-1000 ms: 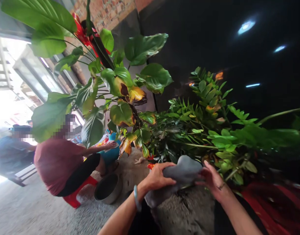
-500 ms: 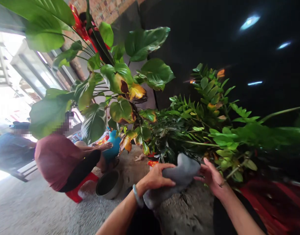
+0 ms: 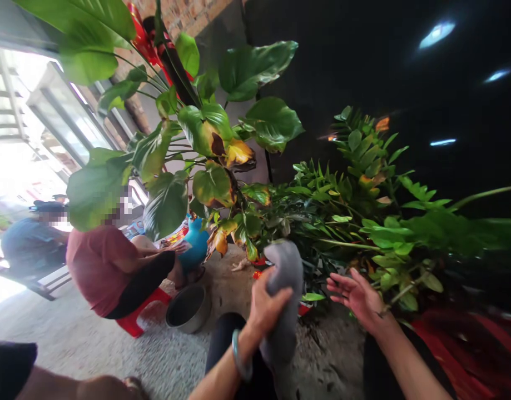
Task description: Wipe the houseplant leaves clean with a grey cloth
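Note:
My left hand (image 3: 266, 305) grips a grey cloth (image 3: 282, 289) and holds it upright in front of me, a bracelet on the wrist. My right hand (image 3: 355, 294) is off the cloth, palm up with fingers spread, a ring on one finger, close to the low leafy plant (image 3: 363, 222). A tall plant with big green and yellowing leaves (image 3: 205, 144) rises just behind the cloth.
A person in a red shirt (image 3: 100, 261) squats at the left on a red stool by a blue vase (image 3: 196, 244) and a metal bowl (image 3: 187, 306). Another person in blue (image 3: 30, 244) sits farther left. Gravel floor below; red cloth (image 3: 467, 350) at the right.
My right hand let go of the cloth and opened. My left hand lifted the cloth upright and drew it to the left.

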{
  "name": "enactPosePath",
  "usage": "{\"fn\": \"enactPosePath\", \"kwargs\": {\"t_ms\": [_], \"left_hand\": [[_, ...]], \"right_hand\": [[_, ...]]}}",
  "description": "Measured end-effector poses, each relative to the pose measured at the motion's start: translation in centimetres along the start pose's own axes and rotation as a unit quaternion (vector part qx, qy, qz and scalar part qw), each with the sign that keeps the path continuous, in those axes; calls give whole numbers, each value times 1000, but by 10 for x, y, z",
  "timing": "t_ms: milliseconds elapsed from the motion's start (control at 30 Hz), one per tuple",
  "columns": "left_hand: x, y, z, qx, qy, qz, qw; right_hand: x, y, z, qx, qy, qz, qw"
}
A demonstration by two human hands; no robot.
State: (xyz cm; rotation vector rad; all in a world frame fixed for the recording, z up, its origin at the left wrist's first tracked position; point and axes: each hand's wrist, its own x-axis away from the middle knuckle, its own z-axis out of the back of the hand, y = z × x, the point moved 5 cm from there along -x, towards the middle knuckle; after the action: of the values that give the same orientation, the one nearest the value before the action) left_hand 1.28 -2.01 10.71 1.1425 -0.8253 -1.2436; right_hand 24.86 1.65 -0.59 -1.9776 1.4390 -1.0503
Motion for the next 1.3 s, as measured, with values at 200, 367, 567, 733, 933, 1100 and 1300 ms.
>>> {"fn": "enactPosePath", "kwargs": {"t_ms": [200, 367, 567, 733, 933, 1100, 1300], "left_hand": [[25, 18, 10, 3, -87, -59, 994], [-50, 56, 54, 17, 186, -109, 976], [-28, -21, 24, -22, 27, 25, 999], [-8, -9, 49, -3, 77, -12, 997], [-77, 64, 70, -14, 204, -113, 972], [-47, 1, 23, 4, 97, 31, 995], [22, -26, 21, 38, -12, 85, 996]], "right_hand": [[7, -3, -6, 4, 22, 33, 999], [8, -7, -12, 28, -30, 17, 999], [0, -2, -1, 23, -55, 2, 998], [2, -5, -1, 22, -49, 13, 998], [11, -6, -21, 19, -20, 45, 999], [10, -5, -23, 33, -26, 34, 999], [9, -10, -10, 20, -18, 30, 999]]}}
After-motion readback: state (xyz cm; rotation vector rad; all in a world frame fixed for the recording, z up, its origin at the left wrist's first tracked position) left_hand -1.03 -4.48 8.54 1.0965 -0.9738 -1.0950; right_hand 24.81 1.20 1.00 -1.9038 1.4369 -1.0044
